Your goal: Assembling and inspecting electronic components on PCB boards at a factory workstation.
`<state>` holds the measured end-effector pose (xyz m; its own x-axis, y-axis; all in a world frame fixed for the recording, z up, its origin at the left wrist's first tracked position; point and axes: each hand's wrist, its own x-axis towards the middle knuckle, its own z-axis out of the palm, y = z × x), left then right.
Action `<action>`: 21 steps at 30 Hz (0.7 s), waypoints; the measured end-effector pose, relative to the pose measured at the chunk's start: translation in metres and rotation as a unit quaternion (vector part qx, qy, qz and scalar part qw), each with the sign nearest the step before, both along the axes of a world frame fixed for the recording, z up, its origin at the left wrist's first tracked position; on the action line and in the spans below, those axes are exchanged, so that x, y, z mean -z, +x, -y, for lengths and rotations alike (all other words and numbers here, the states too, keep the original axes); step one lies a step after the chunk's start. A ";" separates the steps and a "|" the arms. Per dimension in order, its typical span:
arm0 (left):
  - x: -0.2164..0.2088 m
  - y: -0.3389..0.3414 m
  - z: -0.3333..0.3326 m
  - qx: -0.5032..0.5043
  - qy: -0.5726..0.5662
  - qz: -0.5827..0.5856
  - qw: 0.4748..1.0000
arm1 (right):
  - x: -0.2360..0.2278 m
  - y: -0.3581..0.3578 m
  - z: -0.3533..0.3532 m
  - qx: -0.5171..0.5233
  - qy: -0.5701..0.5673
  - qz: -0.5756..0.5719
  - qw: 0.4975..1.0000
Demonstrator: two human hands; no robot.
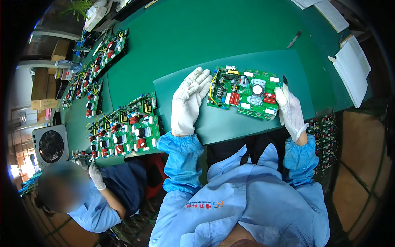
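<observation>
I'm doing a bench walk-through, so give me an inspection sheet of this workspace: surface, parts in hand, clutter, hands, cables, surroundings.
Surface: green table, a smooth sheet laid on it.
Parts in hand: one populated circuit board over the sheet; resting or lifted, unclear.
Clutter: pen beyond the sheet; papers at right; other boards grouped at left.
Hands: gloved left hand open beside the circuit board, contact unclear; gloved right hand gripping its right edge.
Cables: yellow wire curving at the circuit board's left end.
Surroundings: co-worker's gloved hand, fan and cardboard boxes at left.
</observation>
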<state>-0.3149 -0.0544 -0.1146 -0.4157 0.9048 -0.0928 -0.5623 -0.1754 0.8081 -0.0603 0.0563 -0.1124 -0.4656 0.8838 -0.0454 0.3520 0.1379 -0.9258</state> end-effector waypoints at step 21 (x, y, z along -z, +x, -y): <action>0.013 -0.004 0.006 0.072 -0.020 0.010 0.997 | 0.023 -0.016 -0.020 0.074 -0.090 0.003 0.993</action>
<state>-0.3184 -0.0600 -0.1273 -0.2803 0.9502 -0.1364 -0.5953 -0.0605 0.8012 -0.0762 0.0768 -0.1351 -0.3297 0.9202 -0.2109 0.3612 -0.0835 -0.9288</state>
